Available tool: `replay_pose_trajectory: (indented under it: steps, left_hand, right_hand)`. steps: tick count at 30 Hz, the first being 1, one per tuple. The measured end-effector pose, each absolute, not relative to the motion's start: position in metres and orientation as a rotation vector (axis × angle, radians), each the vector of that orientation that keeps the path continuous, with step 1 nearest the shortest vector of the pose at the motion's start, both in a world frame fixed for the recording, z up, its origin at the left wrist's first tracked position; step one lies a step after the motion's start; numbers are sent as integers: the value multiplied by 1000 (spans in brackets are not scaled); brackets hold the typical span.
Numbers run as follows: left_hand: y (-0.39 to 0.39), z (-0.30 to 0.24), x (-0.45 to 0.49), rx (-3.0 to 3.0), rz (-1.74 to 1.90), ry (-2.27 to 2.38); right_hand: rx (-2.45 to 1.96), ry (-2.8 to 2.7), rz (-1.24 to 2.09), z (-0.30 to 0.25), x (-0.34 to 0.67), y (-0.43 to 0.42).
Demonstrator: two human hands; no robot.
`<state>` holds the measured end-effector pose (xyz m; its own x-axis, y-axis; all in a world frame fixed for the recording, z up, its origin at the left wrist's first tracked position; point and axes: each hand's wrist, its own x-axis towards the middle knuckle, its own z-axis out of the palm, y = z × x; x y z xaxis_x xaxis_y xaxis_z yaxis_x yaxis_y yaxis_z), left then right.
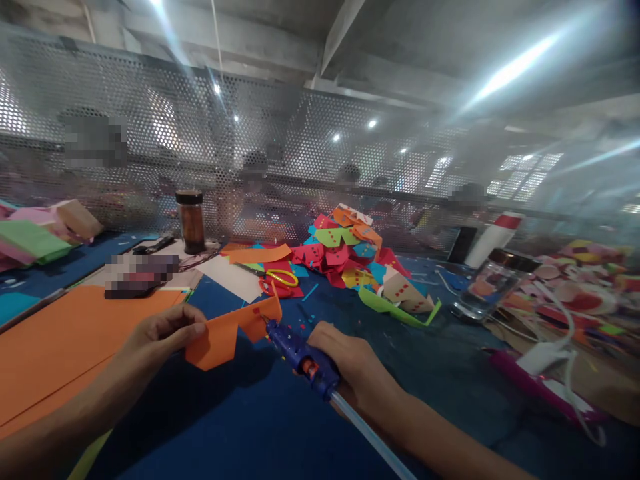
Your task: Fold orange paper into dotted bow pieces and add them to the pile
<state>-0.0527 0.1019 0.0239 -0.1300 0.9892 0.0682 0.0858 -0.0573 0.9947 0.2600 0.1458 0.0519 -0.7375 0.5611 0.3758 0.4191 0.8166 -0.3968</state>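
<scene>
An orange paper cutout shaped like glasses (215,341) is pinched at its left end by my left hand (167,331), held above the blue tabletop. My right hand (353,360) is wrapped round a blue hot glue gun (295,350) with a long clear glue stick coming out of its back. The nozzle points at the cutout's right part, touching or almost touching it, near a small red spot. Beyond the cutout lie scissors (283,277) with yellow and red handles. A green paper cutout (395,310) rests to the right of the glue gun.
A pile of coloured paper cutouts (345,250) stands at the back. Orange sheets (75,347) lie at left. A dark-lidded jar (191,223), a glass bottle (493,287), a magenta device with a white cable (545,387) and paper scraps (590,287) surround the workspace. A perforated metal screen (280,147) rises behind.
</scene>
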Motion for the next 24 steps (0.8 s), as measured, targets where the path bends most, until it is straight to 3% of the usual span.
replay_pose_trajectory:
  steps: [24]
  left_hand:
    - [98,31,-47,1098,1273,1296]
  right_hand:
    - [-678,-2619,200,62,260,140]
